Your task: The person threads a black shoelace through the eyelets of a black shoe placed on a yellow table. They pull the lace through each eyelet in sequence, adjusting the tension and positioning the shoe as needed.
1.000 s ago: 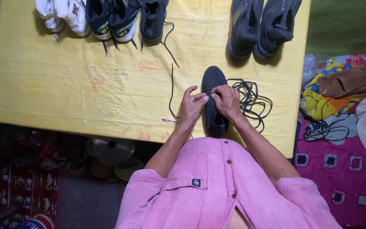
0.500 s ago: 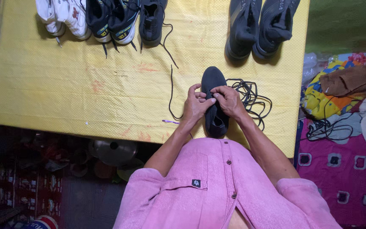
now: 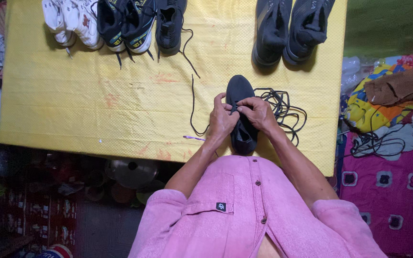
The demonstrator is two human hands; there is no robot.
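— Eight shoes on the table (image 3: 72,95)?
— Yes: seven along the far edge, one black shoe (image 3: 241,114) at the near edge.
— Hands?
— Left hand (image 3: 222,122) and right hand (image 3: 260,113) both pinch its lace (image 3: 283,107); that lace coils just right.

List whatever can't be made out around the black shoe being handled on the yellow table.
- Head view: the black shoe has its middle covered by the left hand and right hand; lace holes unseen.
- Fingertip grip: too small to tell.
- Dark shoe pair: tops cut off by the upper edge.
- Under the yellow table: too dark.
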